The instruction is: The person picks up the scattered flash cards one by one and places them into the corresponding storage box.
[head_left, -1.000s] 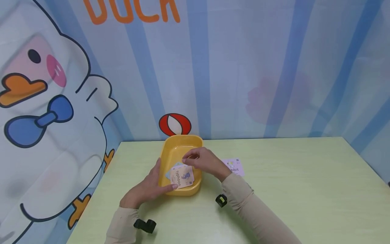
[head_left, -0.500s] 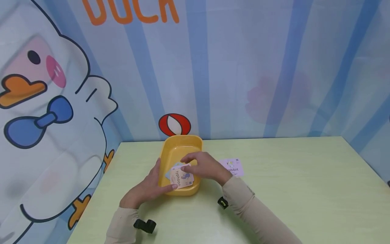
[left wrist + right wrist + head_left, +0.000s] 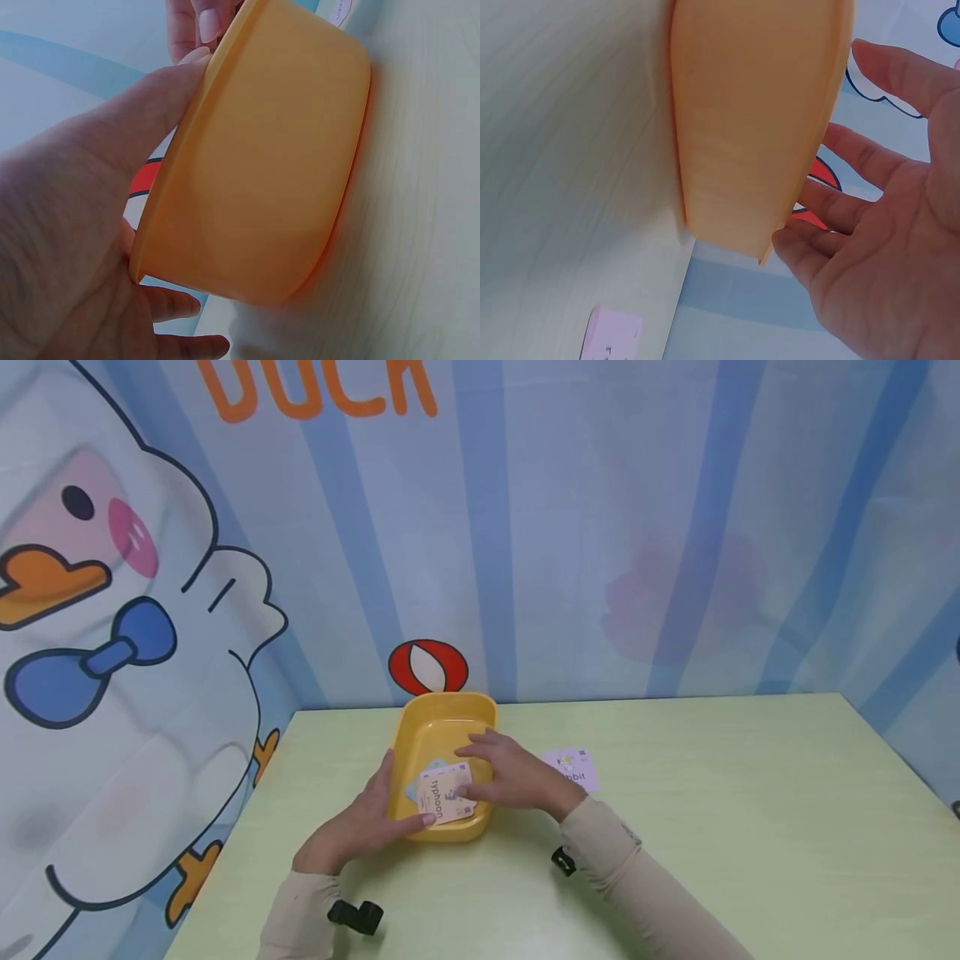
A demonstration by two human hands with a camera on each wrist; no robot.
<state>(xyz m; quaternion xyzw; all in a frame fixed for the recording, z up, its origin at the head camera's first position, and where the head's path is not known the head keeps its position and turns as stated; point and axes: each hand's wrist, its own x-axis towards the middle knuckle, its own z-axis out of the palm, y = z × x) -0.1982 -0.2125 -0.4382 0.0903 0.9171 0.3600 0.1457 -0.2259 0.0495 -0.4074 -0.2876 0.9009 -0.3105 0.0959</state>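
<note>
A yellow plastic bin (image 3: pixel 442 702) stands on the table near its back edge. My left hand (image 3: pixel 348 831) holds the bin's near left corner, thumb over the near rim and fingers along the left side. Inside lies a light card printed "typhoon" (image 3: pixel 433 789), on top of a partly covered blue card (image 3: pixel 412 791). Over the bin's right rim reaches my right hand (image 3: pixel 525 774), fingers spread and nothing in its grasp; the thumb overlaps the typhoon card's right side. In the right wrist view, the fingertips are close along the rim of the bin (image 3: pixel 750 112).
A purple card (image 3: pixel 577 763), partly hidden by the right hand and reading "bbit", lies on the pale green table (image 3: pixel 712 793) right of the bin. Behind the table hangs a blue striped curtain (image 3: pixel 562 527) with a duck print.
My right hand has gone from bunched fingertips above the cards to spread fingers and has shifted slightly right. The left hand, bin and cards stay as they were.
</note>
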